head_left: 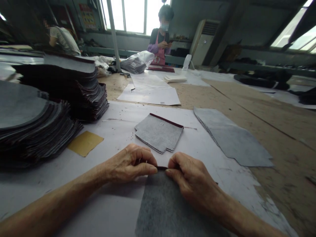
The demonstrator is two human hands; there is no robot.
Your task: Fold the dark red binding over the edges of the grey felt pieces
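A grey fabric piece lies in front of me, its far edge dark and narrow where it shows between my fingers. My left hand pinches that edge at its left end, thumb below and fingers curled above. Close beside it, my right hand pinches the same edge, thumb and forefinger together. The right hand and forearm cover part of the piece. Just beyond my hands rests a small stack of grey cut pieces with a dark red strip along the far edge and notched near corners.
Tall stacks of dark fabric pieces stand at the left, near a yellow card. Larger grey pieces lie at the right on white paper. Farther back are a plastic bag, a pole and two people.
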